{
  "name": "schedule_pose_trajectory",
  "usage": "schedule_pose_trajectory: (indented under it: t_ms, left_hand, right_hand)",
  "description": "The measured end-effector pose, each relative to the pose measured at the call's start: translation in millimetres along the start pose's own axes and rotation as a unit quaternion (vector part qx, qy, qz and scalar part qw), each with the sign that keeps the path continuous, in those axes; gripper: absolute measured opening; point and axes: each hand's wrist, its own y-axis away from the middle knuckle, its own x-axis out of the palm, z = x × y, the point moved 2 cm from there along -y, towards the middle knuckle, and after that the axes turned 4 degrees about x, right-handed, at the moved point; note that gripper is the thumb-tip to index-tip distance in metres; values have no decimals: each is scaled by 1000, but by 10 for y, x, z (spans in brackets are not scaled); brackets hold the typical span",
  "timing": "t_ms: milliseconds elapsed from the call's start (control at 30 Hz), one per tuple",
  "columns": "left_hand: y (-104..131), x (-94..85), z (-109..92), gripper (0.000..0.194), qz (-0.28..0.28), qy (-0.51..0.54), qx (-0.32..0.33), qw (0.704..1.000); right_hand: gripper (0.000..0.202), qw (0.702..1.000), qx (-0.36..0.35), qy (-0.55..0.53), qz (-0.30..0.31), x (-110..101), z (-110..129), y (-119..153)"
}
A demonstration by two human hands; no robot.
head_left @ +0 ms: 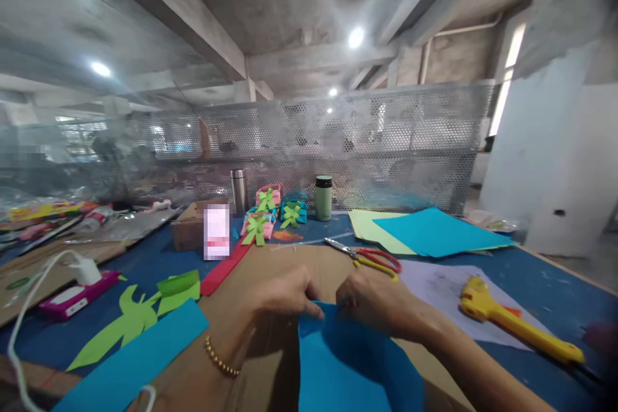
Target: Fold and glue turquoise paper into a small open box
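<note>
A blue sheet of paper or felt (347, 360) lies over the brown cardboard (280, 261) in front of me. Its far edge is pinched by my left hand (292, 293), fingers closed at the left corner. Beside it, my right hand (369, 299) is closed on the same edge a little to the right. The right fingertips are partly hidden by the hand. Just beyond my right hand rest scissors (362, 256) with red and yellow handles. A blue strip (140, 354) and green cut-out pieces (130, 322) lie left of my left arm.
A yellow glue gun (516, 322) lies on a lilac sheet (449, 290) at right. Blue sheets (439, 232) sit behind it. Farther back stand small baskets with green bows (258, 226), a green flask (323, 198) and a steel bottle (239, 192). A magenta power strip (80, 296) is left.
</note>
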Motion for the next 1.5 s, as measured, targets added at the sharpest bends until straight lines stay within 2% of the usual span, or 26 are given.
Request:
schedule_pose_trajectory:
  t_ms: [200, 433, 533, 633, 700, 833, 900, 967, 1033, 1167, 1267, 1367, 1500]
  left_hand:
    - [38, 3, -76, 24, 9, -42, -10, 999]
    - [66, 63, -193, 34, -18, -103, 2, 994]
    - [81, 47, -203, 30, -20, -94, 0, 995]
    - [115, -20, -189, 28, 16, -46, 1, 999]
    - [135, -107, -164, 20, 0, -7, 20, 1000]
    - [132, -302, -42, 41, -188, 64, 39, 979]
    - [113, -322, 9, 47, -234, 63, 25, 970]
    - [102, -290, 0, 48, -239, 37, 0, 970]
    - [113, -233, -78, 51, -220, 24, -20, 975]
    - [158, -127, -294, 73, -152, 29, -32, 987]
    - [169, -86, -356, 86, -127, 32, -31, 991]
    - [172, -71, -338, 98, -139, 27, -25, 990]
    - [182, -81, -299, 106, -200, 2, -18, 980]
  right_hand:
    - [12, 999, 28, -21, 38, 5, -5, 4]
    - [17, 995, -14, -74, 57, 0, 70, -14]
    - [19, 997, -30, -66, 41, -1, 125, -12]
    - [19, 997, -29, -66, 23, 13, 107, -26]
    - [20, 997, -26, -70, 7, 26, 48, -54]
    - [22, 996, -37, -73, -25, 56, -113, -128]
    - [22, 996, -44, -69, -38, 74, -182, -157]
    - [21, 996, -44, -52, -51, 91, -230, -176]
    - [21, 997, -35, -29, -70, 103, -259, -190]
    - [23, 996, -24, -18, -85, 117, -286, -214]
    - [24, 996, -23, -24, -80, 119, -313, -235]
    - [23, 996, 11, -13, -86, 108, -368, -257]
    - [24, 994, 52, -28, -96, 68, -431, -277]
